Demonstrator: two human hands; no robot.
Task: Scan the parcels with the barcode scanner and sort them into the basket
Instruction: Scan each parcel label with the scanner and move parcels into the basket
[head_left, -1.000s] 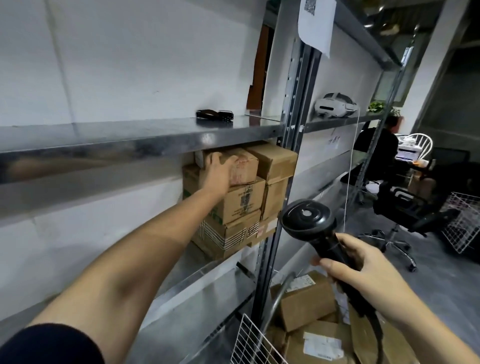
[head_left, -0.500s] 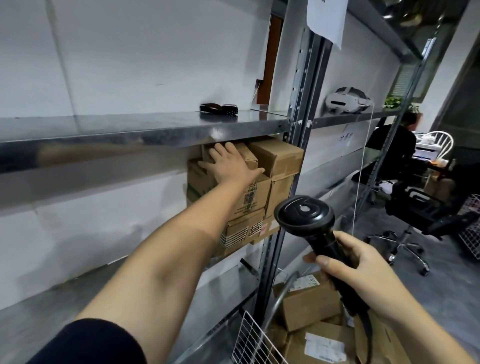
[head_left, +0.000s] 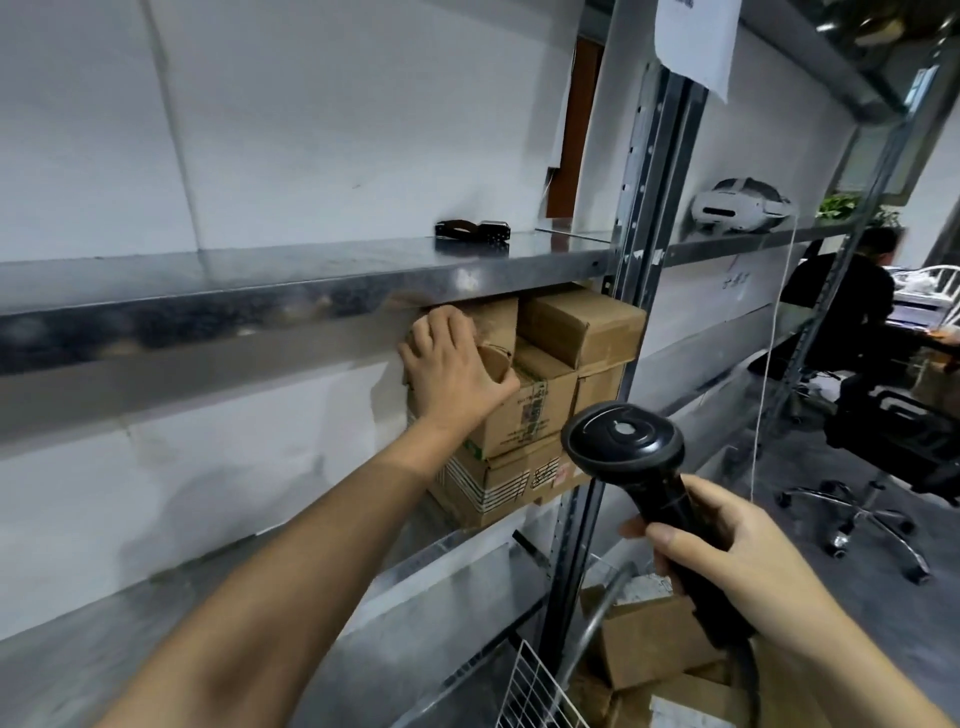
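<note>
Cardboard parcels are stacked on a metal shelf under an upper shelf board. My left hand (head_left: 452, 371) reaches in and grips the small top parcel (head_left: 493, 327) at the stack's upper left, fingers over its top, thumb at its front. Beside it sits a larger brown parcel (head_left: 582, 327); below is a barcode-labelled box (head_left: 524, 415). My right hand (head_left: 727, 566) grips the handle of the black barcode scanner (head_left: 623, 441), whose head is level with the lower boxes. A white wire basket (head_left: 535, 691) at the bottom holds several parcels (head_left: 649, 639).
The steel shelf upright (head_left: 639, 260) stands right of the stack. The upper shelf (head_left: 311, 275) carries a black object (head_left: 472, 231) and a white headset (head_left: 743, 208). A person sits at a desk at far right, with a black office chair (head_left: 893, 452) nearby.
My left hand has gone from lying flat on the top parcel to curling around it. The view has drifted closer to the shelf. The scanner stays in my right hand.
</note>
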